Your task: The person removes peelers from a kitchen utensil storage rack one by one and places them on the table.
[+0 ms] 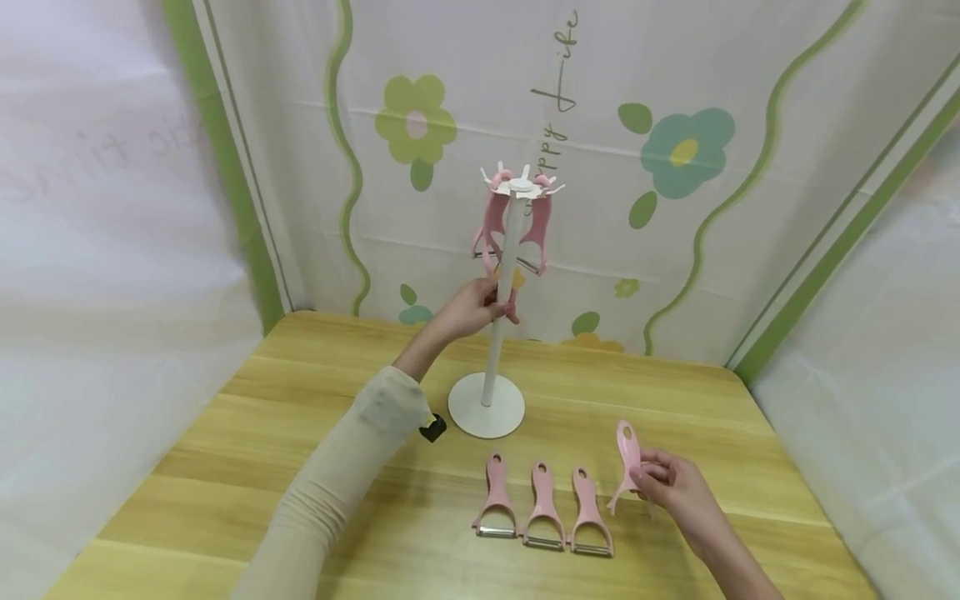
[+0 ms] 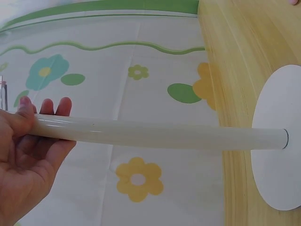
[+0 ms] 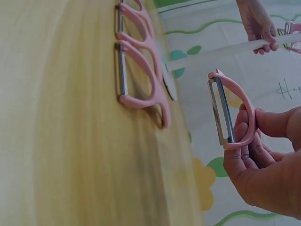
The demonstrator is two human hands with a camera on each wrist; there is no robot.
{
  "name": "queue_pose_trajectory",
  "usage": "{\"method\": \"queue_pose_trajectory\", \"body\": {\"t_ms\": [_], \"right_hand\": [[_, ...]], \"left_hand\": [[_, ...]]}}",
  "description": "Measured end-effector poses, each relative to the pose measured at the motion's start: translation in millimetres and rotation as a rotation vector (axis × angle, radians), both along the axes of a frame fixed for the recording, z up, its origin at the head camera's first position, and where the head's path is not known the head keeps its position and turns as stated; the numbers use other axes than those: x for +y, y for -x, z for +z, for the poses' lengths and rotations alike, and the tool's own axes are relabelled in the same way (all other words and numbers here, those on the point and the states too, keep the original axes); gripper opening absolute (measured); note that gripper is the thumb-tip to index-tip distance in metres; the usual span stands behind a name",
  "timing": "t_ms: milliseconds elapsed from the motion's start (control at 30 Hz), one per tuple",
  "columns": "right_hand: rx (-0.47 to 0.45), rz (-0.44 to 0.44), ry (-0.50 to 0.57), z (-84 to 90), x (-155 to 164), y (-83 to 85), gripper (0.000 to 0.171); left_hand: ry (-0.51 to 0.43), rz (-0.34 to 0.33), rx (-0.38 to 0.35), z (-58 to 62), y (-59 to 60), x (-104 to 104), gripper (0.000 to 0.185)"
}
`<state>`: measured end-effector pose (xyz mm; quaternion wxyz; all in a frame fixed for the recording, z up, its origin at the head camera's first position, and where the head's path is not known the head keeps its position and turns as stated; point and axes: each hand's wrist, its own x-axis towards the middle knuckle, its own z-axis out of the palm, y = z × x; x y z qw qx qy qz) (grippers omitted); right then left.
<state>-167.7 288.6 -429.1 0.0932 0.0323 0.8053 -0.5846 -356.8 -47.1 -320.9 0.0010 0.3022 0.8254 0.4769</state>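
My left hand (image 1: 471, 308) grips the upper part of the white pole (image 2: 164, 136) of a stand, its fingers curled round it. Pink peelers (image 1: 538, 225) hang from the hooks at the stand's top, partly hidden behind the pole. In my right hand (image 1: 678, 493) is another pink peeler (image 1: 628, 450), pinched between thumb and fingers near its head, with the handle pointing up. Its metal blade (image 3: 225, 110) shows in the right wrist view, raised off the table. Three pink peelers (image 1: 543, 500) lie in a row before the stand, blades toward me.
The stand's round white base (image 1: 468, 417) rests on the wooden table (image 1: 247, 433). A white curtain (image 1: 465, 50) with flowers and green lines rises behind the table's back edge. Beside my left sleeve (image 1: 330, 483) is a small black object (image 1: 432, 428).
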Motion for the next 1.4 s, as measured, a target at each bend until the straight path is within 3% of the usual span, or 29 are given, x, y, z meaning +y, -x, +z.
{"method": "queue_pose_trajectory", "body": {"t_ms": [533, 867, 967, 1200, 1400], "right_hand": [[-0.093, 0.068, -0.088, -34.5, 25.8, -13.9, 0.055], [-0.111, 0.088, -0.109, -42.2, 24.6, -13.7, 0.050], [-0.097, 0.072, -0.190, -44.6, 20.4, -13.6, 0.042], [-0.011, -0.063, -0.531, -45.7, 2.3, -15.9, 0.025], [0.058, -0.028, -0.594, -36.9, -0.8, -14.1, 0.034]], "left_hand": [[-0.016, -0.018, 0.002, 1.1, -0.4, 0.3, 0.016], [-0.013, -0.028, 0.012, 2.3, -0.1, 1.6, 0.013], [-0.011, -0.032, 0.013, 1.7, 0.3, 2.2, 0.013], [-0.008, -0.023, 0.019, -0.8, 0.9, 0.6, 0.012], [0.001, -0.015, 0.020, -2.1, 0.5, -1.6, 0.012]]}}
